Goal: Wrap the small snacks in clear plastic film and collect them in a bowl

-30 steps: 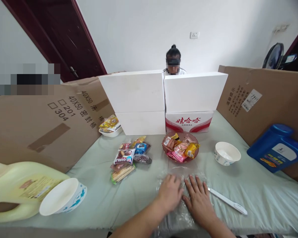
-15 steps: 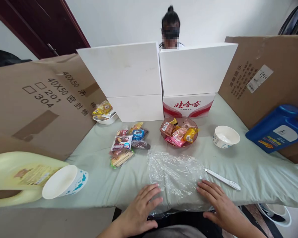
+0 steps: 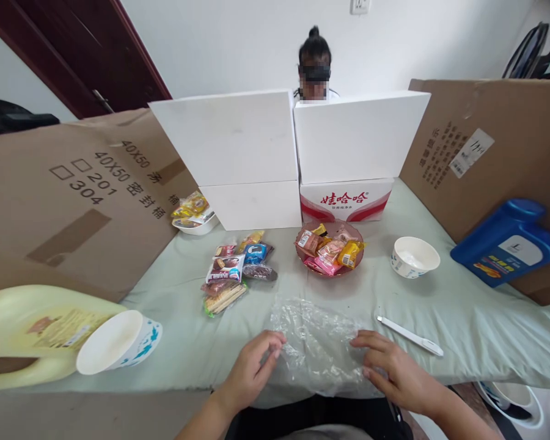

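A: What are the hands doing right now?

B: They are handling the clear plastic film [image 3: 316, 351], I'd judge, steadying or spreading it by its sides. It is lying crumpled on the pale green tablecloth [image 3: 187, 342], between the two hands, with its near side reaching the table's edge.

A: And the grip?

B: The left hand [image 3: 256, 366] is bringing thumb and forefinger nearly together at the film's left side; it seems to be pinching a bit of it. The right hand [image 3: 396, 370] is curling over the opposite side, its fingers touching the plastic and its thumb standing a little apart from the forefinger. Whether that one is truly gripping, I can't tell.

A: What is the next move calling for?

B: In my judgement, a light, even hold on both sides, because film this thin is probably creasing and clinging easily.

A: Is anything lying in the way?

B: A white-handled cutter [image 3: 410, 335] is lying just beyond the right hand, not touching it. The pink glass bowl [image 3: 332, 226] is standing past the film's far side, holding wrapped snacks, and a pile of packaged snacks [image 3: 224, 269] is sitting to its left, apart from both hands.
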Demonstrator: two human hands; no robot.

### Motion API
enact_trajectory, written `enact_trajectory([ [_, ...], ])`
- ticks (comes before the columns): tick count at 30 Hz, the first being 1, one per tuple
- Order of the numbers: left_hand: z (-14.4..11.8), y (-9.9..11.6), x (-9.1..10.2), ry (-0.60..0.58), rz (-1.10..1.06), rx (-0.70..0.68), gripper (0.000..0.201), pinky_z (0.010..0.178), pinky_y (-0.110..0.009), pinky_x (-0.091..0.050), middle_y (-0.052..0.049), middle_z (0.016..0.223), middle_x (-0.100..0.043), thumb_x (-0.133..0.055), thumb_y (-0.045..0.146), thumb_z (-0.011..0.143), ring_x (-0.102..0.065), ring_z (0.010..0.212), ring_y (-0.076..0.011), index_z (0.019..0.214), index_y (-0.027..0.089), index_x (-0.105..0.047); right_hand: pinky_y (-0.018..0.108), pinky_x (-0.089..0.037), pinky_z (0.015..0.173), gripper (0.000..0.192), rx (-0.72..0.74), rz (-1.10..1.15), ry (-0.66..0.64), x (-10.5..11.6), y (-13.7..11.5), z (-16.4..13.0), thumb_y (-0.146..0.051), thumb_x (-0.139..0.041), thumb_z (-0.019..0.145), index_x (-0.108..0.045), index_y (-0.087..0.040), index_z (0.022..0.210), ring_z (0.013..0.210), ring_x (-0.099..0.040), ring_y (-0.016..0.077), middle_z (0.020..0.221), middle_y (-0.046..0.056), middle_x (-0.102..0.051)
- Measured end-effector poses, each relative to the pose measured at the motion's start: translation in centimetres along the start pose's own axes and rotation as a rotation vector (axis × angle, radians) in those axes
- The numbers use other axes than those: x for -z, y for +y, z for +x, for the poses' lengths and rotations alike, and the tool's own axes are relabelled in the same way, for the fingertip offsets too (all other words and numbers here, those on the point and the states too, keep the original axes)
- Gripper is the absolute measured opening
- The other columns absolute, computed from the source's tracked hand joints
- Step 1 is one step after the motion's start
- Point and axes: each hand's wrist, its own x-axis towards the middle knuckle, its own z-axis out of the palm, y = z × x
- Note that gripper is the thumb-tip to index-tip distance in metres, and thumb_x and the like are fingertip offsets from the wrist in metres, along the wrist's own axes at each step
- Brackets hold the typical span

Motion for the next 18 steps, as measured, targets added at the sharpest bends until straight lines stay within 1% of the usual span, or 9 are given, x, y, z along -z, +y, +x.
enact_trajectory([
  [3,2.5,-0.3,0.2,0.041,0.060,0.088,0.022,0.089,-0.034,-0.050,-0.009,0.112,-0.067,-0.036,0.032,0.097,-0.063,0.104,-0.0204,0.089,0.021,-0.054,0.043,-0.043,0.104,0.030,-0.068,0.042,0.060,-0.1,1.1,2.5,-0.036,-0.041,0.096,-0.064,-0.021,0.083,0.128,-0.048,0.0230,0.137,0.010,-0.053],
  [6,4.6,-0.9,-0.1,0.069,0.214,0.137,0.019,0.087,-0.035,-0.049,-0.009,0.117,-0.067,-0.036,0.024,0.094,-0.064,0.104,-0.0215,0.088,0.022,-0.053,0.047,-0.038,0.107,0.033,-0.174,-0.039,0.179,-0.9,2.8,4.6,-0.035,-0.041,0.095,-0.061,-0.019,0.076,0.135,-0.041,0.0266,0.144,0.014,-0.046],
  [9,5.3,-1.3,-0.6,0.065,0.353,0.184,0.019,0.082,-0.034,-0.050,-0.008,0.111,-0.069,-0.038,0.018,0.090,-0.067,0.094,-0.0216,0.089,0.021,-0.056,0.050,-0.035,0.109,0.028,-0.205,-0.120,0.240,-1.8,4.3,4.9,-0.032,-0.044,0.092,-0.062,-0.018,0.075,0.138,-0.036,0.0290,0.143,0.015,-0.047],
  [12,5.0,-1.4,-0.8,0.020,0.401,0.206,0.020,0.079,-0.031,-0.048,-0.005,0.101,-0.069,-0.039,0.016,0.089,-0.066,0.086,-0.0197,0.095,0.021,-0.057,0.049,-0.038,0.107,0.024,-0.174,-0.118,0.284,-2.2,4.7,3.9,-0.033,-0.047,0.091,-0.062,-0.020,0.077,0.135,-0.040,0.0277,0.136,0.013,-0.055],
  [14,4.9,-1.2,-0.7,0.025,0.411,0.213,0.019,0.077,-0.030,-0.047,-0.004,0.096,-0.068,-0.040,0.015,0.089,-0.064,0.083,-0.0187,0.094,0.021,-0.057,0.047,-0.042,0.102,0.024,-0.183,-0.101,0.371,-2.0,4.5,3.5,-0.036,-0.047,0.090,-0.061,-0.021,0.078,0.128,-0.048,0.0269,0.127,0.012,-0.060],
  [15,5.1,-1.1,-0.6,0.046,0.419,0.220,0.018,0.076,-0.029,-0.046,-0.004,0.094,-0.068,-0.040,0.015,0.089,-0.064,0.082,-0.0184,0.092,0.021,-0.056,0.045,-0.045,0.099,0.024,-0.212,-0.090,0.418,-1.8,4.4,3.6,-0.038,-0.046,0.090,-0.061,-0.021,0.080,0.121,-0.054,0.0258,0.122,0.012,-0.063],
  [16,5.3,-1.0,-0.5,0.077,0.434,0.232,0.017,0.075,-0.029,-0.046,-0.003,0.091,-0.067,-0.040,0.016,0.089,-0.063,0.080,-0.0184,0.090,0.021,-0.056,0.042,-0.048,0.094,0.025,-0.255,-0.080,0.452,-1.6,4.3,3.9,-0.039,-0.044,0.091,-0.060,-0.022,0.084,0.113,-0.059,0.0240,0.116,0.011,-0.065],
  [18,6.0,-0.9,-0.6,0.137,0.490,0.283,0.016,0.072,-0.028,-0.045,-0.003,0.085,-0.066,-0.040,0.017,0.090,-0.063,0.079,-0.0186,0.088,0.020,-0.055,0.034,-0.052,0.082,0.026,-0.362,-0.071,0.471,-1.5,4.3,4.9,-0.039,-0.039,0.092,-0.059,-0.023,0.091,0.092,-0.066,0.0198,0.100,0.007,-0.070],
])
